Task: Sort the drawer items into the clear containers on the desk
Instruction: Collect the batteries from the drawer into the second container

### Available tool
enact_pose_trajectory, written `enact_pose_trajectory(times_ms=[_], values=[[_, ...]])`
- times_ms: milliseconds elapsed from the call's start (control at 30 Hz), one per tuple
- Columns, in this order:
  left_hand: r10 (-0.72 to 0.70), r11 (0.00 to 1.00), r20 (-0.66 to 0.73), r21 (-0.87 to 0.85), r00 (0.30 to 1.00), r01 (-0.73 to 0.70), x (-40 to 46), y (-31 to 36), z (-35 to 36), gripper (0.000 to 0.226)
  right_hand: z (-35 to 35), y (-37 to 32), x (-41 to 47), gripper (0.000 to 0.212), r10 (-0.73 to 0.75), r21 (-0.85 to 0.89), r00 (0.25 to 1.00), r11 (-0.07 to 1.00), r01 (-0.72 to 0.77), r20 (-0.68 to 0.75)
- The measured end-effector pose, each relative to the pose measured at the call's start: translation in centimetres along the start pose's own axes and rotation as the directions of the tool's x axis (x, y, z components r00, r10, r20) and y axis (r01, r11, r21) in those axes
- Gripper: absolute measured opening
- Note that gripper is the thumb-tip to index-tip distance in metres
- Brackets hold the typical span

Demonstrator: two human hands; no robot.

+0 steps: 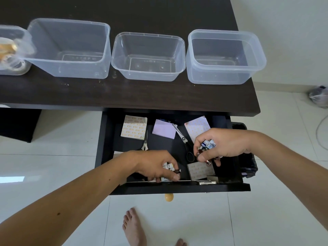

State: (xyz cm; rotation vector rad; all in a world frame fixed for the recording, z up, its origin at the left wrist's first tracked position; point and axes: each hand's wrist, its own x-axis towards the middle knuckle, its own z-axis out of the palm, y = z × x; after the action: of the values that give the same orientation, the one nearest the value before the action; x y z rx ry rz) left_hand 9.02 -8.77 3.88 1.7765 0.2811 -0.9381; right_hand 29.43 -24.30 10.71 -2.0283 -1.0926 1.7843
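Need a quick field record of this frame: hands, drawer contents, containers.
left hand: grips batteries, near drawer front
right hand: grips batteries
drawer: open; holds sticky note pads, black-handled scissors, a second pair of scissors
clear containers: three empty in a row on desk
far-left container: holds tape rolls, blurred

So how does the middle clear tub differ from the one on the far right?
The middle tub looks clearer and lower, with walls tapering to a smaller base; the right tub looks frostier, taller and straighter-sided. The right tub sits by the desk's right edge, the middle one further in. Both are empty, lidless and upright.
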Motion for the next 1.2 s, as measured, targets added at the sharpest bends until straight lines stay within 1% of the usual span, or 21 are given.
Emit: enact_pose_trajectory(times_ms=[67, 167, 233, 333, 400, 533, 633, 667, 733, 833, 900, 1067, 1200], values=[[0.019, 0.999, -0.068, -0.047, 0.998, -0.022, -1.2, -0.9, -0.6, 0.019, 0.2, -0.2, 0.3, 0.009, -0.012, 0.008, 1.0, 1.0, 0.012, -0.004], [0.036, 0.975, -0.19, -0.209, 0.981, -0.076, -3.7, -2.1, -2.1, 0.014, 0.9, -0.7, 1.1, 0.011, -0.032, 0.041, 0.999, 0.999, 0.032, -0.001], [0.021, 0.967, -0.283, -0.236, 0.959, -0.09, -6.0, -2.4, -3.2, 0.011, 1.7, -1.3, 2.1, 0.017, -0.048, 0.101, 0.999, 0.994, 0.045, 0.023], [0.067, 0.959, -0.4, -0.225, 0.914, -0.169, -9.0, -3.0, -4.5, 0.011, 2.9, -2.2, 3.6, 0.019, -0.06, 0.153, 0.996, 0.987, 0.05, 0.061], [0.078, 0.953, -0.456, -0.228, 0.886, -0.201, -10.8, -3.6, -4.9, 0.012, 4.0, -3.0, 4.8, 0.018, -0.072, 0.124, 0.996, 0.99, 0.064, 0.058], [0.065, 0.952, -0.547, -0.216, 0.835, -0.216, -13.5, -5.4, -5.1, 0.018, 6.0, -4.8, 6.9, 0.024, -0.085, -0.001, 0.996, 0.996, 0.085, -0.013], [0.069, 0.954, -0.589, -0.198, 0.805, -0.226, -14.9, -6.9, -4.9, 0.032, 7.1, -6.0, 7.8, 0.022, -0.12, -0.003, 0.99, 0.993, 0.121, -0.07], [0.073, 0.952, -0.6, -0.195, 0.797, -0.234, -15.3, -7.3, -4.7, 0.031, 7.4, -6.4, 8.1, 0.02, -0.14, 0.006, 0.987, 0.99, 0.141, -0.077], [0.087, 0.937, -0.623, -0.213, 0.777, -0.276, -15.6, -8.1, -4.3, 0.021, 8.0, -7.1, 8.7, 0.017, -0.158, 0.023, 0.983, 0.987, 0.161, -0.097], [0.071, 0.914, -0.645, -0.264, 0.761, -0.309, -15.8, -8.8, -3.9, 0.013, 8.5, -7.9, 9.2, 0.015, -0.144, 0.008, 0.982, 0.989, 0.146, -0.122], [0.057, 0.895, -0.645, -0.305, 0.762, -0.325, -15.8, -9.0, -3.6, 0.012, 8.8, -8.0, 9.1, 0.013, -0.134, -0.002, 0.983, 0.991, 0.134, -0.125], [0.008, 0.846, -0.639, -0.406, 0.769, -0.346, -16.0, -9.1, -3.2, 0.016, 9.8, -8.2, 7.3, 0.018, -0.097, -0.017, 0.99, 0.995, 0.095, -0.101], [-0.037, 0.808, -0.659, -0.462, 0.752, -0.365, -17.2, -8.8, -2.9, 0.013, 11.2, -9.6, 5.2, 0.019, -0.065, 0.01, 0.991, 0.998, 0.067, -0.115]])
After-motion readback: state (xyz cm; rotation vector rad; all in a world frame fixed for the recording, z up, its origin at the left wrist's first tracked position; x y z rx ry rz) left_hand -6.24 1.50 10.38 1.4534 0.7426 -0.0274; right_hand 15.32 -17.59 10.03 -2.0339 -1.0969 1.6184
